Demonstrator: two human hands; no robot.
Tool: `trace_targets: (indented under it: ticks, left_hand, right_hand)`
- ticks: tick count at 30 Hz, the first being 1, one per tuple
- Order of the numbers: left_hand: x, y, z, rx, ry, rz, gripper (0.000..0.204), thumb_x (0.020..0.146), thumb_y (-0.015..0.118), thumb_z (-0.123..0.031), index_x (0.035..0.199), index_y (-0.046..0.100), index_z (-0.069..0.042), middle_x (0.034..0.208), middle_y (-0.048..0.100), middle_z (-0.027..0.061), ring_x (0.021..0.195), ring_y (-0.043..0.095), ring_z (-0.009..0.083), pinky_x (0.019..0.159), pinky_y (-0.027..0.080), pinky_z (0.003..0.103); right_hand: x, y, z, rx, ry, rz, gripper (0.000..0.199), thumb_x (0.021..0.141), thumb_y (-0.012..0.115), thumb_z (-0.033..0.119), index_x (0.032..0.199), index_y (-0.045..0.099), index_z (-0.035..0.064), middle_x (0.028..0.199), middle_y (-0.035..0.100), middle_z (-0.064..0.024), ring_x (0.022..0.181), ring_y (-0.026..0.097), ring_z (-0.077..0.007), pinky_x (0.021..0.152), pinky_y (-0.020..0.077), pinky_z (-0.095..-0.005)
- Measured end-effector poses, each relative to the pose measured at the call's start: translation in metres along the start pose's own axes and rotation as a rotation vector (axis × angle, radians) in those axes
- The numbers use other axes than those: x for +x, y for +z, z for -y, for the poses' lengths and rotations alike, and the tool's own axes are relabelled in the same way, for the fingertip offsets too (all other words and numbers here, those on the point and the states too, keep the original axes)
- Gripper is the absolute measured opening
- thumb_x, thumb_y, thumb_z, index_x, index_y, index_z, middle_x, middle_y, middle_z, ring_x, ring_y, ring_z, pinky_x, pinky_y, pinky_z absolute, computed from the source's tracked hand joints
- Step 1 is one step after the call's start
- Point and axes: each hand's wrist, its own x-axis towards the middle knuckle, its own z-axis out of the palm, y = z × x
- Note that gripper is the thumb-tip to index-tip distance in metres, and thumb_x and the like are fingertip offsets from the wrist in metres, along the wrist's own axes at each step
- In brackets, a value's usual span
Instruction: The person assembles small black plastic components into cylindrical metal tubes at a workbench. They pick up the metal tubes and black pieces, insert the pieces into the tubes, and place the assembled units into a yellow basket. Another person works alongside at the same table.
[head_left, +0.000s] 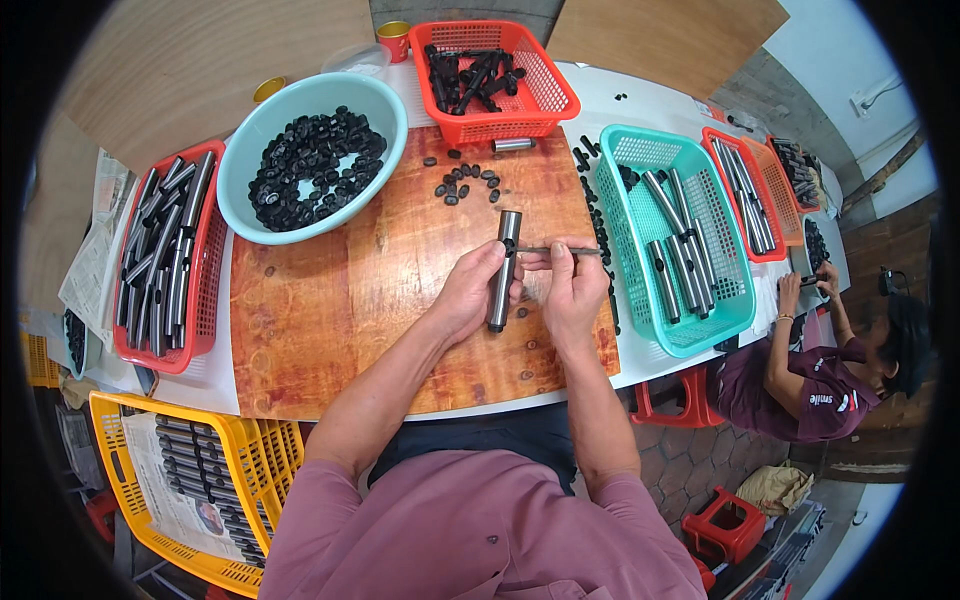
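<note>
Across the white table (pixel 650 103), a stained wooden board (pixel 330 330) lies before the person, a pale blue basin (pixel 232 190) at its far left. Over the board, the left hand (pixel 470 285) is wrapped around a metal rod (pixel 499 300), thumb in front; the right hand (pixel 572 300) pinches a thin dark tool (pixel 588 251), its tip seemingly at the rod's side. Smaller still, loose black pieces (pixel 463 174) lie beyond. Working well probably means bracing the rod firmly, holding the tool square to it and pressing gently. Print on the newspaper (pixel 145 450) lining the yellow crate (pixel 285 455) is too small to read; white lettering marks the co-worker's maroon shirt (pixel 800 420).
</note>
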Motion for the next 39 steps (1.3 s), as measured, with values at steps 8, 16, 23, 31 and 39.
trace_targets:
  ticks: [8, 16, 23, 31, 39]
  left_hand:
    - [-0.003, 0.002, 0.003, -0.028, 0.035, -0.063, 0.033, 0.109, 0.047, -0.029, 0.126, 0.055, -0.002, 0.091, 0.062, 0.0063, 0.074, 0.060, 0.0150, 0.068, 0.053, 0.028]
    - [-0.005, 0.001, 0.005, -0.001, 0.059, -0.033, 0.034, 0.110, 0.047, -0.029, 0.126, 0.056, 0.000, 0.091, 0.061, 0.0049, 0.075, 0.060, 0.0142, 0.070, 0.052, 0.028]
    - [0.000, 0.000, 0.003, 0.195, 0.164, -0.022, 0.039, 0.110, 0.046, -0.028, 0.133, 0.052, 0.002, 0.093, 0.062, 0.0071, 0.078, 0.062, 0.0155, 0.074, 0.052, 0.028]
    - [-0.001, 0.003, 0.000, -0.003, 0.056, 0.042, 0.043, 0.110, 0.039, -0.027, 0.137, 0.048, 0.005, 0.098, 0.063, 0.0125, 0.082, 0.063, 0.0208, 0.077, 0.053, 0.032]
    - [-0.003, 0.003, -0.004, -0.087, 0.030, 0.031, 0.040, 0.110, 0.040, -0.025, 0.137, 0.050, 0.004, 0.096, 0.063, 0.0119, 0.083, 0.063, 0.0205, 0.080, 0.053, 0.033]
  right_hand:
    - [-0.002, 0.001, -0.007, 0.108, 0.018, 0.023, 0.017, 0.107, 0.049, 0.011, 0.102, 0.056, -0.0033, 0.085, 0.070, -0.0151, 0.075, 0.073, -0.0194, 0.069, 0.0599, -0.0300]
    - [-0.002, -0.002, -0.014, 0.309, 0.129, -0.007, 0.017, 0.108, 0.048, 0.013, 0.103, 0.054, -0.0030, 0.092, 0.068, -0.0149, 0.078, 0.073, -0.0202, 0.070, 0.0605, -0.0305]
    - [-0.003, -0.007, -0.012, 0.376, 0.096, -0.040, 0.016, 0.108, 0.047, 0.013, 0.105, 0.054, -0.0006, 0.096, 0.066, -0.0150, 0.077, 0.072, -0.0205, 0.069, 0.0604, -0.0307]
    - [0.017, -0.052, -0.019, -0.662, 0.057, 0.164, 0.016, 0.098, 0.061, 0.013, 0.097, 0.062, -0.0028, 0.076, 0.066, -0.0183, 0.073, 0.069, -0.0299, 0.065, 0.0523, -0.0420]
    - [0.010, -0.052, -0.018, -0.605, 0.109, 0.148, 0.017, 0.092, 0.065, 0.013, 0.096, 0.064, -0.0037, 0.088, 0.069, -0.0254, 0.084, 0.067, -0.0460, 0.071, 0.0515, -0.0513]
